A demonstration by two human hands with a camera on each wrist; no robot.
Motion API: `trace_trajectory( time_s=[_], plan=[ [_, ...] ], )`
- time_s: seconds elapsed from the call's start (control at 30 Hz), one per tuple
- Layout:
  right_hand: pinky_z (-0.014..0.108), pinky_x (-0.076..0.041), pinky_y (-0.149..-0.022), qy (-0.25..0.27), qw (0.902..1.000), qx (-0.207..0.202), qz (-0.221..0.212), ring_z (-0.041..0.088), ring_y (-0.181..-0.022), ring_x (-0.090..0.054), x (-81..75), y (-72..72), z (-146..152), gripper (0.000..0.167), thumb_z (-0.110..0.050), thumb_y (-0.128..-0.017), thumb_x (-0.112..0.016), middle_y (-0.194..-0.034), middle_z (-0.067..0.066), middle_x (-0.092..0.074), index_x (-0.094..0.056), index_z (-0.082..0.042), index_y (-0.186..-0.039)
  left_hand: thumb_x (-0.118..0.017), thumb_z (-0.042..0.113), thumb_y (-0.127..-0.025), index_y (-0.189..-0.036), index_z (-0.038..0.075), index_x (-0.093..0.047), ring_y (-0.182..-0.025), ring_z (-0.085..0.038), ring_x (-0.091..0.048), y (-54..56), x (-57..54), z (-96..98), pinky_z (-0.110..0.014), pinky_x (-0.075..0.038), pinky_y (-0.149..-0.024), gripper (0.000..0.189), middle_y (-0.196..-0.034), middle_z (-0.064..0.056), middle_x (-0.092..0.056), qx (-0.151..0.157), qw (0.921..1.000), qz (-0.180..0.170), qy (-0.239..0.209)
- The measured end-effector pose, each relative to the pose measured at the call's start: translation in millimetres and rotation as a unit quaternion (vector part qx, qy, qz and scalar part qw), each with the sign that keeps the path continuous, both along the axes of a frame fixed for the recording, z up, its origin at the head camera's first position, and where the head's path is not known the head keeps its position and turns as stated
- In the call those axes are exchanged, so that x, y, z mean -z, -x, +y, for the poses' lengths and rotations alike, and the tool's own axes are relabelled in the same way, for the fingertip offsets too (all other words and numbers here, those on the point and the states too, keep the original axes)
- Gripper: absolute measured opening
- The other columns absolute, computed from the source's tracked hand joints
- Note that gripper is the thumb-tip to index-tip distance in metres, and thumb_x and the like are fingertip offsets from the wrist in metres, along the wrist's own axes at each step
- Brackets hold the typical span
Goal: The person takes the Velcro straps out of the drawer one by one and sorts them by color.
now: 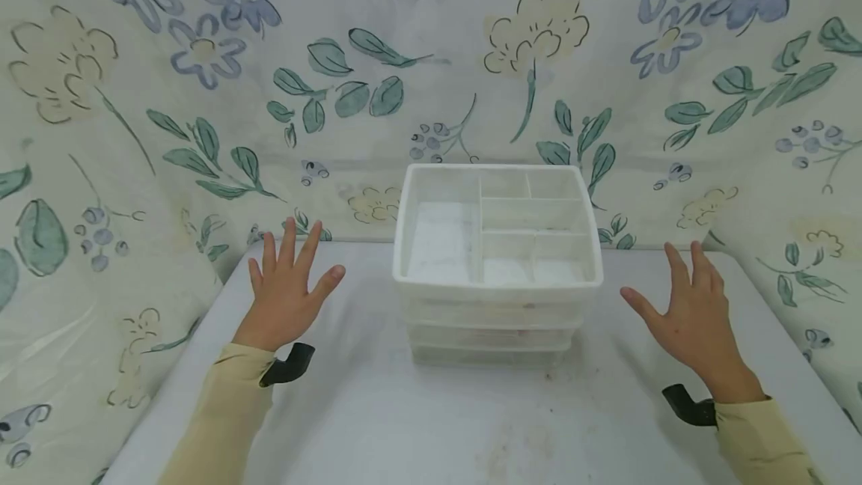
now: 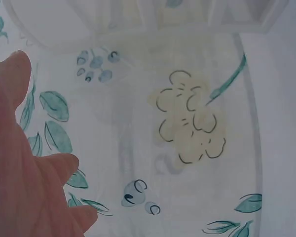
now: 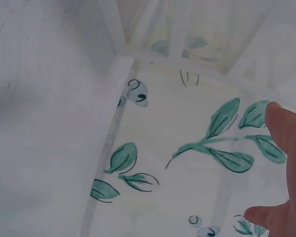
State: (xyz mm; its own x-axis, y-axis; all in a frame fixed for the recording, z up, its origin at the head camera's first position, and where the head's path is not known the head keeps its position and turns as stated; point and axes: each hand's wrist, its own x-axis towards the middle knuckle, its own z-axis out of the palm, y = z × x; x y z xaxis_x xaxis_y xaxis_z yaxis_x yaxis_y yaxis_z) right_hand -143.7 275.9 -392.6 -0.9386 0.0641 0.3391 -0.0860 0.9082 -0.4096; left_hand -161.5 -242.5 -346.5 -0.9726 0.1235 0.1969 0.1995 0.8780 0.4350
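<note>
A white plastic drawer organizer (image 1: 498,305) stands on the white table, its top tray split into several compartments and shallow drawers stacked below. To its left, my left hand (image 1: 284,298) is spread with straight fingers, apart from the organizer and holding nothing. My right hand (image 1: 697,316) is on the other side, fingers extended and thumb pointing toward the organizer, also holding nothing. In the left wrist view part of the left hand (image 2: 24,158) shows at the left edge. Fingers of the right hand (image 3: 288,168) appear at the right edge of the right wrist view.
The white table (image 1: 350,425) has faint brownish stains near its front middle. Floral fabric (image 1: 444,43) hangs behind the table and along both sides. A black strap end (image 1: 288,365) sticks out at the left wrist, and another black strap end (image 1: 688,405) at the right.
</note>
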Motion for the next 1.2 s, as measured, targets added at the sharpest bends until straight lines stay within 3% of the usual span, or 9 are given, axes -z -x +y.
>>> trace_trajectory(
  time_s=[0.23, 0.57, 0.87, 1.07, 1.17, 1.2],
  plan=[
    [0.085, -0.018, -0.098, 0.014, 0.9999, 0.008, 0.004, 0.063, -0.141, -0.012, -2.0, -7.6, -7, 0.094, -0.047, -0.093, -0.067, -0.161, 0.035, -0.006, -0.021, 0.006, -0.156, -0.043, 0.058, -0.103, -0.163, 0.012, -0.011, -0.148, -0.047, 0.019, -6.5, -3.5, 10.8, -0.074, 0.014, -0.11, 0.083, -0.166, -0.022, 0.01, 0.014, 0.9989, 0.027, -0.037],
    [0.085, -0.024, -0.095, 0.055, 0.9983, -0.004, 0.02, 0.061, -0.142, -0.016, -7.4, -21.1, -22, 0.089, -0.044, -0.097, -0.064, -0.159, 0.036, -0.012, -0.02, 0.007, -0.155, -0.04, 0.056, -0.105, -0.163, 0.011, -0.01, -0.151, -0.041, 0.016, -12.4, -5.7, 23.8, -0.07, 0.012, -0.113, 0.079, -0.168, -0.014, 0.009, 0.043, 0.993, 0.063, -0.09],
    [0.081, -0.027, -0.099, 0.105, 0.9932, -0.002, 0.05, 0.057, -0.14, -0.025, -8.5, -35.3, -36, 0.079, -0.035, -0.099, -0.064, -0.157, 0.034, -0.024, -0.025, 0.005, -0.155, -0.041, 0.054, -0.105, -0.164, 0.024, -0.01, -0.154, -0.03, 0.011, -18.0, -5.8, 39.1, -0.071, 0.003, -0.115, 0.073, -0.169, -0.001, 0.005, 0.085, 0.9789, 0.094, -0.16],
    [0.07, -0.043, -0.09, 0.126, 0.9881, -0.003, 0.089, 0.048, -0.123, -0.043, -8.9, -46.7, -47, 0.073, -0.025, -0.095, -0.069, -0.147, 0.031, -0.038, -0.033, 0.001, -0.153, -0.044, 0.054, -0.104, -0.163, 0.029, -0.011, -0.154, -0.026, 0.006, -21.2, -7.6, 52.9, -0.073, -0.004, -0.114, 0.073, -0.169, 0.005, 0.002, 0.109, 0.9713, 0.087, -0.192],
    [0.064, -0.046, -0.091, 0.137, 0.9839, -0.017, 0.113, 0.044, -0.122, -0.046, -7.2, -52.5, -52, 0.072, -0.019, -0.093, -0.072, -0.146, 0.028, -0.042, -0.036, 0.0, -0.152, -0.044, 0.053, -0.105, -0.163, 0.027, -0.011, -0.155, -0.025, 0.002, -20.3, -7.2, 58.1, -0.071, -0.007, -0.116, 0.072, -0.169, 0.005, 0.0, 0.12, 0.9677, 0.096, -0.2],
    [0.057, -0.047, -0.095, 0.139, 0.9827, -0.02, 0.12, 0.042, -0.122, -0.046, -6.7, -54.2, -54, 0.072, -0.018, -0.092, -0.073, -0.146, 0.027, -0.043, -0.036, 0.0, -0.152, -0.044, 0.053, -0.105, -0.164, 0.027, -0.011, -0.155, -0.024, 0.001, -20.0, -6.8, 59.5, -0.07, -0.008, -0.116, 0.072, -0.169, 0.005, 0.0, 0.123, 0.9664, 0.101, -0.202]
  ],
)
